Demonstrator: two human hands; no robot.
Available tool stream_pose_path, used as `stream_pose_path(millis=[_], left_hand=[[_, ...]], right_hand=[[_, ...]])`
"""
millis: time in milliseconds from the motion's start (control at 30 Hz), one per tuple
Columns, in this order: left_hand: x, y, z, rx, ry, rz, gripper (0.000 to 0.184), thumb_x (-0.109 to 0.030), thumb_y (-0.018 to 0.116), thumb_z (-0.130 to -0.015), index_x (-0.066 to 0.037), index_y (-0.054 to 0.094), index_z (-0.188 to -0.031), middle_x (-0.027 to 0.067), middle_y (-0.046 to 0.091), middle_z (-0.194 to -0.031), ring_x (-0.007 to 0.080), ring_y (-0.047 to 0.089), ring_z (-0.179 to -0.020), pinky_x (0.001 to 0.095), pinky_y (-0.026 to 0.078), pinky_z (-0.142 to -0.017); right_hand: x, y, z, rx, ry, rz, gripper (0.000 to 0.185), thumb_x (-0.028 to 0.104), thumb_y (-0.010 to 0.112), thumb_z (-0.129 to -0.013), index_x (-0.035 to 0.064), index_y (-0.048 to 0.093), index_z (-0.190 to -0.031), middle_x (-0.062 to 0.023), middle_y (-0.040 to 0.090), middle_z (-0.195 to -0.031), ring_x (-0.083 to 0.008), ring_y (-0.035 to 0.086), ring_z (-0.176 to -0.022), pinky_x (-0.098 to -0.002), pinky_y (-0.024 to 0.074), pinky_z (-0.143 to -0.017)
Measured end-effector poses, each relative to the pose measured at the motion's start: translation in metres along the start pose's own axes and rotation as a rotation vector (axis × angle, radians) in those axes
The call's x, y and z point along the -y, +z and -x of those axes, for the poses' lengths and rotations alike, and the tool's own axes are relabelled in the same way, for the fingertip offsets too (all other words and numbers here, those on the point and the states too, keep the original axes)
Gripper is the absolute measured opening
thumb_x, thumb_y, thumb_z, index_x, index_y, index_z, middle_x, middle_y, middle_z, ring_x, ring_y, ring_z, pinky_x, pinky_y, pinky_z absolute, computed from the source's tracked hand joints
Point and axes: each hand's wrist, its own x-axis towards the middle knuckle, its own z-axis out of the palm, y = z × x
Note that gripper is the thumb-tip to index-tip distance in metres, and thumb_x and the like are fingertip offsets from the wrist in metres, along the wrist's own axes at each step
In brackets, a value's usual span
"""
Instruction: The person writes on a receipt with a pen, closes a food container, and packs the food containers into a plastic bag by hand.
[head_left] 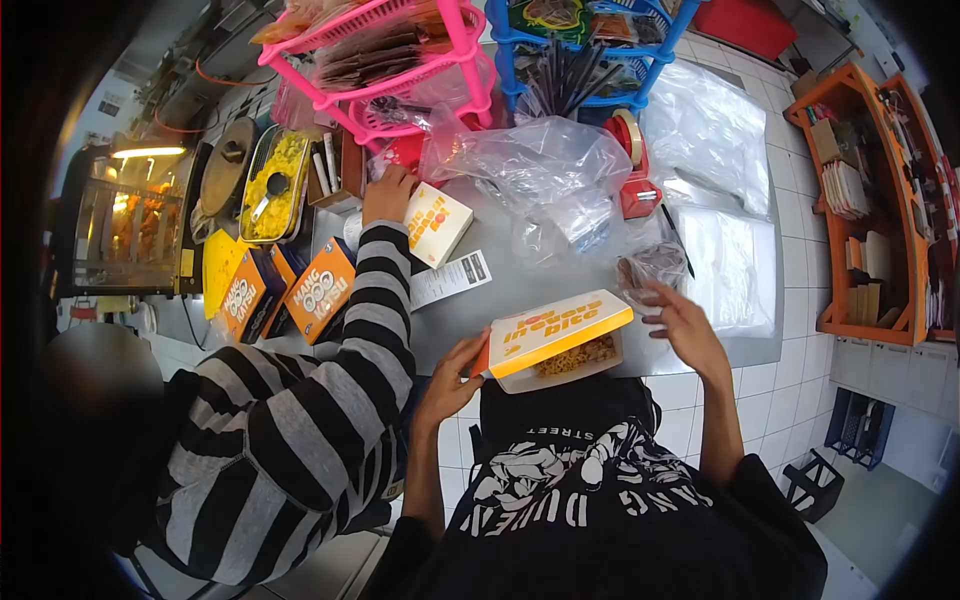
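left hand (452, 378) on a tilted yellow-and-white box (558, 332)

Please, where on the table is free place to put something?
One bare patch of table lies between the receipt, the clear bag and the white-topped box in the left hand. Crowded: the back, around the pink rack and blue rack; the left, around the orange boxes.

Looks like smooth metal on the table (443, 327), glossy crinkled plastic on the clear bag (548, 168), smooth paper card on the yellow-edged box (560, 328)
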Motion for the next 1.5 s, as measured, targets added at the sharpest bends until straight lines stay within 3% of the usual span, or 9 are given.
stream_pose_path(millis=[100, 233, 467, 567, 700, 900, 1067, 1333, 1500], left_hand=[[0.003, -0.004, -0.001, 0.069, -0.023, -0.001, 0.080, 0.012, 0.054, -0.071, -0.013, 0.040, -0.145, 0.0134, 0.050, -0.128, 0.0272, 0.051, -0.120, 0.0311, 0.040, -0.102], [0.020, -0.006, 0.000, 0.103, -0.031, 0.019, 0.078, 0.012, 0.050, -0.073, -0.015, 0.040, -0.146, 0.0122, 0.048, -0.127, 0.0253, 0.052, -0.116, 0.0284, 0.038, -0.102], [0.039, 0.018, 0.009, -0.153, 0.036, -0.003, 0.067, 0.012, 0.043, -0.077, -0.013, 0.051, -0.138, 0.0113, 0.053, -0.114, 0.0219, 0.054, -0.109, 0.0287, 0.041, -0.098], [0.043, 0.021, 0.006, -0.244, -0.054, 0.027, 0.052, 0.001, 0.046, -0.085, -0.009, 0.053, -0.136, 0.0124, 0.057, -0.113, 0.0221, 0.057, -0.104, 0.0302, 0.045, -0.093], [-0.007, 0.015, 0.002, -0.187, -0.284, 0.446, 0.041, -0.019, 0.047, -0.096, -0.001, 0.054, -0.132, 0.0155, 0.059, -0.113, 0.0227, 0.059, -0.101, 0.0331, 0.047, -0.088], [-0.036, 0.025, -0.005, -0.211, -0.409, 0.167, 0.064, -0.035, 0.067, -0.086, 0.006, 0.049, -0.131, 0.0215, 0.057, -0.120, 0.0267, 0.057, -0.110, 0.0359, 0.045, -0.094], [-0.044, 0.024, -0.007, -0.207, -0.467, 0.299, 0.077, -0.032, 0.075, -0.080, 0.007, 0.039, -0.135, 0.0253, 0.054, -0.123, 0.0285, 0.054, -0.115, 0.0353, 0.044, -0.096], [-0.035, 0.026, -0.012, -0.193, -0.512, 0.545, 0.069, -0.022, 0.073, -0.081, 0.007, 0.040, -0.134, 0.0232, 0.050, -0.126, 0.0277, 0.056, -0.112, 0.0322, 0.046, -0.094], [-0.038, 0.027, -0.013, -0.193, -0.502, 0.389, 0.068, -0.021, 0.069, -0.085, 0.007, 0.036, -0.137, 0.0235, 0.049, -0.129, 0.0271, 0.054, -0.116, 0.0319, 0.044, -0.096]], right_hand=[[0.047, 0.014, 0.006, -0.140, -0.145, 0.187, 0.050, 0.038, 0.051, -0.095, 0.0050, 0.052, -0.133, -0.0228, 0.061, -0.119, -0.0319, 0.062, -0.106, -0.0400, 0.0471, -0.094], [0.039, 0.030, -0.009, 0.048, -0.152, 0.589, 0.071, 0.052, 0.060, -0.086, -0.0035, 0.052, -0.129, -0.0256, 0.063, -0.114, -0.0326, 0.063, -0.105, -0.0375, 0.0475, -0.091], [0.005, 0.031, -0.007, 0.174, 0.003, 0.366, 0.082, 0.047, 0.066, -0.081, -0.0047, 0.040, -0.138, -0.0269, 0.059, -0.121, -0.0337, 0.061, -0.108, -0.0376, 0.0465, -0.093], [0.020, 0.035, 0.000, 0.175, 0.046, 0.320, 0.082, 0.047, 0.065, -0.082, -0.0064, 0.039, -0.138, -0.0280, 0.059, -0.121, -0.0351, 0.060, -0.109, -0.0376, 0.0456, -0.094], [0.019, 0.038, 0.004, 0.228, 0.064, 0.390, 0.081, 0.047, 0.064, -0.083, -0.0072, 0.039, -0.137, -0.0287, 0.059, -0.120, -0.0364, 0.059, -0.112, -0.0369, 0.0439, -0.097], [-0.005, 0.047, 0.003, 0.183, 0.060, 0.332, 0.085, 0.047, 0.065, -0.082, -0.0070, 0.034, -0.140, -0.0296, 0.058, -0.121, -0.0365, 0.059, -0.111, -0.0370, 0.0439, -0.097], [-0.009, 0.046, 0.009, 0.141, 0.116, 0.211, 0.087, 0.047, 0.068, -0.080, -0.0080, 0.035, -0.139, -0.0284, 0.058, -0.121, -0.0339, 0.060, -0.109, -0.0358, 0.0453, -0.094], [-0.029, 0.050, 0.009, 0.102, 0.138, 0.038, 0.082, 0.046, 0.070, -0.079, -0.0110, 0.041, -0.131, -0.0267, 0.058, -0.121, -0.0304, 0.060, -0.109, -0.0345, 0.0457, -0.094], [-0.028, 0.054, 0.008, 0.095, 0.114, 0.015, 0.082, 0.043, 0.068, -0.081, -0.0107, 0.037, -0.134, -0.0276, 0.056, -0.124, -0.0313, 0.058, -0.112, -0.0347, 0.0449, -0.095]])
